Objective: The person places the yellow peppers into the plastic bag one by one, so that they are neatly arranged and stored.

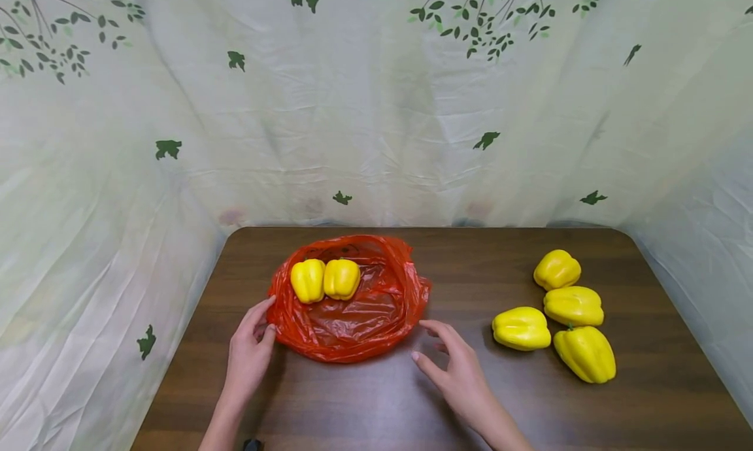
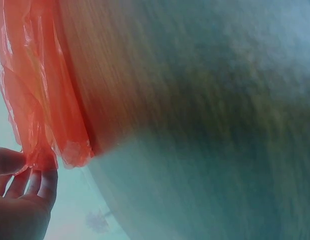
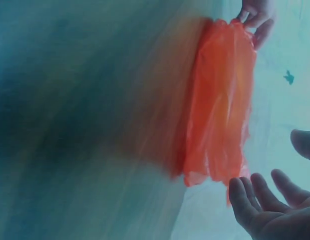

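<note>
Red plastic bag (image 1: 347,351) on the bench (image 1: 382,412), pinched at its left rim, two yellow peppers (image 1: 342,280) inside.
From my seat I have the left hand (image 1: 250,356) at the bag's left side, thumb and fingers clamped on a gathered fold of the red plastic, which the left wrist view shows me plainly; the right hand (image 1: 459,366) is just beside the opposite end, its fingers spread apart and holding nothing, though I cannot tell whether a fingertip touches the film; the bag's mouth gapes upward between my two hands, the pair inside sitting side by side toward its far left, while four other yellow peppers (image 1: 573,306) lie grouped well apart to the right, and a pale leaf-printed curtain (image 1: 388,117) hangs behind.
</note>
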Demonstrator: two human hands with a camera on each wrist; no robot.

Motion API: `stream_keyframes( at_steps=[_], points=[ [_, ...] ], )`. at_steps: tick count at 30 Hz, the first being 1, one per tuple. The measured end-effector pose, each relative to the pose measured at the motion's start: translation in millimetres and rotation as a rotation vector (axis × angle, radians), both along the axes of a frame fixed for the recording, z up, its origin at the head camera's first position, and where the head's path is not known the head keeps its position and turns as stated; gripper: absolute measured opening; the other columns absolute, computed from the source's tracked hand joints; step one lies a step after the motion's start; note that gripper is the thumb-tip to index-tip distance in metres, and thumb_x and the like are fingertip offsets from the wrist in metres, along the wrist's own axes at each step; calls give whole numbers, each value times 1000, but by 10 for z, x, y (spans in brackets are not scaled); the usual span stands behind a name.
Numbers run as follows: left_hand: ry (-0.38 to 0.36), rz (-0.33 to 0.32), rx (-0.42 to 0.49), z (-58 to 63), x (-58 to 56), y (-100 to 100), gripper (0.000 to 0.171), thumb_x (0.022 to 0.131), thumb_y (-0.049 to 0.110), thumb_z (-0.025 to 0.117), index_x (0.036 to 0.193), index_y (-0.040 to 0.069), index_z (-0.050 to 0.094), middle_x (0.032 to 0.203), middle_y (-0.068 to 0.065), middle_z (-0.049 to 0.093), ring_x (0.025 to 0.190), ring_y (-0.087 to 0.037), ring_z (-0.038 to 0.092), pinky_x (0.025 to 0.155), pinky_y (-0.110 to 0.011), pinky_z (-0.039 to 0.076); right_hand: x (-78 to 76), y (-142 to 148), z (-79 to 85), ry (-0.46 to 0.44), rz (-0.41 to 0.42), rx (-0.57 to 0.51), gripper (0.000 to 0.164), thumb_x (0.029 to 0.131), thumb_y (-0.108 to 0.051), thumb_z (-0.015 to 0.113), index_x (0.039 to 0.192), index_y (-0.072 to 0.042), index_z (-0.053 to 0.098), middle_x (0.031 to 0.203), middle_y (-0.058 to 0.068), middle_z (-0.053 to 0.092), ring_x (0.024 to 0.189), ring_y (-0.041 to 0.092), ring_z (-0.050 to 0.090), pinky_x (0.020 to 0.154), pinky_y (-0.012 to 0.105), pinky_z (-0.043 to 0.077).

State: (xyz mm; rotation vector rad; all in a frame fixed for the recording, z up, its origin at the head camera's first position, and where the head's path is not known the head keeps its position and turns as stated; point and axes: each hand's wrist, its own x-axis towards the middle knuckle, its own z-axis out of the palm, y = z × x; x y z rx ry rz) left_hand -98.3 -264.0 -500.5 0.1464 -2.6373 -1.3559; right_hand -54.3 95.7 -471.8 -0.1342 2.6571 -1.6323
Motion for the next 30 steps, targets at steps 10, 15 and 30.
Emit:
stream_keyframes(
  at_steps=[10, 15, 30],
  points=[
    [17, 0, 6, -8, -6, -1, 52, 94, -8, 55, 141, 14, 53, 137, -7, 52, 108, -19, 53, 86, -5, 39, 169, 169, -100, 74, -104, -11, 52, 81, -8, 80, 128, -21, 60, 129, -3, 57, 117, 21, 56, 92, 44, 51],
    [17, 1, 7, 12, 0, -2, 52, 94, -7, 55, 142, 13, 52, 138, -9, 52, 109, -22, 53, 86, -5, 38, 211, 286, -93, 98, -159, 17, 54, 82, -9, 80, 130, -20, 58, 132, -1, 55, 119, 18, 54, 92, 43, 51],
    [33, -5, 31, -25, -3, 7, 52, 94, -8, 55, 141, 12, 53, 136, -8, 53, 108, -19, 54, 86, -5, 39, 290, 605, -211, 307, -337, 113, 57, 78, -8, 83, 130, -10, 60, 137, 1, 53, 126, 17, 47, 100, 9, 31]
  ],
)
